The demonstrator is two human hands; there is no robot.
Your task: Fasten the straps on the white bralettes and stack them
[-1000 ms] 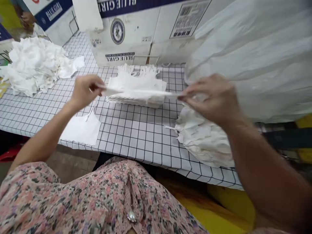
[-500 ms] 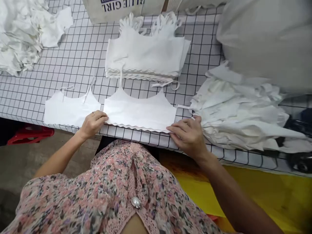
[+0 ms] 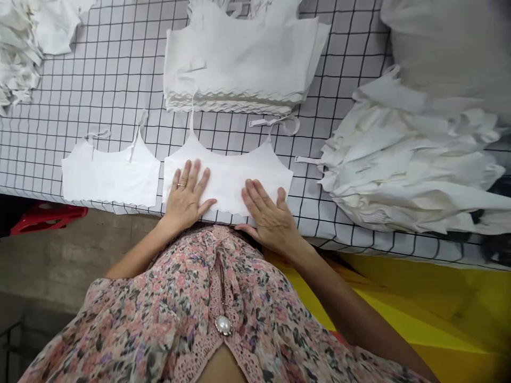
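Note:
A white camisole top [image 3: 227, 175] with thin straps lies flat at the table's front edge. My left hand [image 3: 187, 194] rests open on its left part, fingers spread, a ring on one finger. On its right part my right hand [image 3: 271, 215] lies flat and open, thumb out towards the left. Its left strap stretches up towards the stack, while the right strap curls above the shoulder. To the left lies another white top [image 3: 112, 178], laid flat with its straps loose. Behind the middle one sits a stack of white tops [image 3: 243, 58] with wavy hems.
A loose heap of white garments [image 3: 407, 165] lies on the right, and another white heap [image 3: 19, 58] at the far left. The table [image 3: 120, 69] has a checked cover. A large pale bag-like shape [image 3: 451, 48] stands back right; a red stool [image 3: 48, 218] is below left.
Both hands have let go of the top's lower corners and moved inward onto its face, now with fingers spread flat. The view has tilted down and closer to the table.

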